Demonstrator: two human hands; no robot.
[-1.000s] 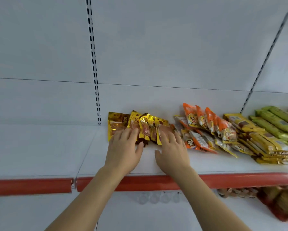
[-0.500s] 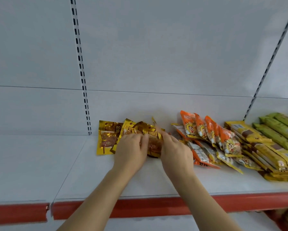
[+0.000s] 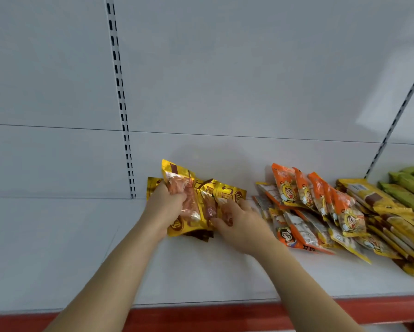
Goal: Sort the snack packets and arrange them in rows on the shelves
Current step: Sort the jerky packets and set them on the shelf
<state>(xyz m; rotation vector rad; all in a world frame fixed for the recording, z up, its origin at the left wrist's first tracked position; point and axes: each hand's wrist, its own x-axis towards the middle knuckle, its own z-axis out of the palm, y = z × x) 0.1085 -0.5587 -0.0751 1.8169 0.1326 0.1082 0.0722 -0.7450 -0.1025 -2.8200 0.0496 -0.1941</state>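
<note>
1. A cluster of gold snack packets (image 3: pixel 196 204) sits toward the back of a white shelf (image 3: pixel 201 271), near the back wall.
2. The left hand (image 3: pixel 164 207) grips one gold packet from its left side, fingers curled around it, tilting it up.
3. The right hand (image 3: pixel 240 222) rests on the cluster's right edge, thumb and fingers closing on a packet.
4. Just right lie overlapping orange packets (image 3: pixel 304 200), then yellow packets (image 3: pixel 378 212), then green packets (image 3: pixel 407 188).
5. A red strip (image 3: pixel 225 317) edges the shelf front.

glossy gold foil packets (image 3: pixel 189 209), matt white metal shelf (image 3: pixel 201 271)
</note>
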